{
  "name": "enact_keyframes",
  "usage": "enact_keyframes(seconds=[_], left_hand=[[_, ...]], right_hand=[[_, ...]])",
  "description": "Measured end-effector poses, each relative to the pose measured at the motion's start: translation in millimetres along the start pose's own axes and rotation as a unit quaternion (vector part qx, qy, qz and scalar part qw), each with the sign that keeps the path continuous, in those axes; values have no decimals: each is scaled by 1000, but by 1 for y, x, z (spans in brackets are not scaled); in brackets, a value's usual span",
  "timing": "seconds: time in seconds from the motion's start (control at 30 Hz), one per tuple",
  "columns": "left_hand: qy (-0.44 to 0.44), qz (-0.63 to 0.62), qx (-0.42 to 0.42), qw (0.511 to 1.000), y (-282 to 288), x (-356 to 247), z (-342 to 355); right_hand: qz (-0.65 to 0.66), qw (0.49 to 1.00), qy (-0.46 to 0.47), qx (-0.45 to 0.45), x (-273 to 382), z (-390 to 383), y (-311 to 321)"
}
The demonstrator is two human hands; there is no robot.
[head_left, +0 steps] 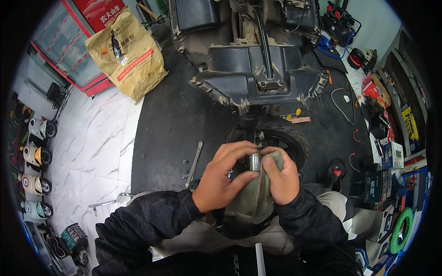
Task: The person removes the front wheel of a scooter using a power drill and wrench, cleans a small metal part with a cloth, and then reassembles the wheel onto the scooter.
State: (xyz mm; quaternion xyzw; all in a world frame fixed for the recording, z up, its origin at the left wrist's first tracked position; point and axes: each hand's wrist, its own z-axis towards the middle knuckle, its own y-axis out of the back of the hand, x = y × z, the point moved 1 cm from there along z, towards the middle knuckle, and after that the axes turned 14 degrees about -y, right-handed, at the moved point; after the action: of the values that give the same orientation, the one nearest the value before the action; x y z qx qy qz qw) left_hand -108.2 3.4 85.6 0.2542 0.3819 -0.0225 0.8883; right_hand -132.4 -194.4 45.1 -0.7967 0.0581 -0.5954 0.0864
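Observation:
A short, shiny metal cylinder (254,162) is pinched between the thumb and fingers of my left hand (223,175). Right beside it, my right hand (284,179) grips a grey-green cloth (248,198), with the thumb pressed on its upper part. The cloth hangs down over my lap and touches the cylinder's side. Just beyond my hands is a black wheel with a tyre (297,138), partly hidden by my fingers. Above it stands the dusty, dark plastic underbody of a scooter (244,78).
On the dark mat (161,133) to the left lie a wrench (195,161) and several small bolts (185,174). A large tan paper sack (131,55) stands near a red-framed glass cabinet (69,46). Cluttered shelves (405,101) line the right; small toy scooters (39,156) line the left.

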Motion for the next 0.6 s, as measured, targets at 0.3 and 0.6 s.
enact_keyframes(seconds=[0.3,0.6], left_hand=[[143,-121,19,982,5,3,-4],[99,-137,81,982,15,-9,-1]], right_hand=[[56,994,-74,60,21,-9,11],[-179,969,149,77,36,-17,7]])
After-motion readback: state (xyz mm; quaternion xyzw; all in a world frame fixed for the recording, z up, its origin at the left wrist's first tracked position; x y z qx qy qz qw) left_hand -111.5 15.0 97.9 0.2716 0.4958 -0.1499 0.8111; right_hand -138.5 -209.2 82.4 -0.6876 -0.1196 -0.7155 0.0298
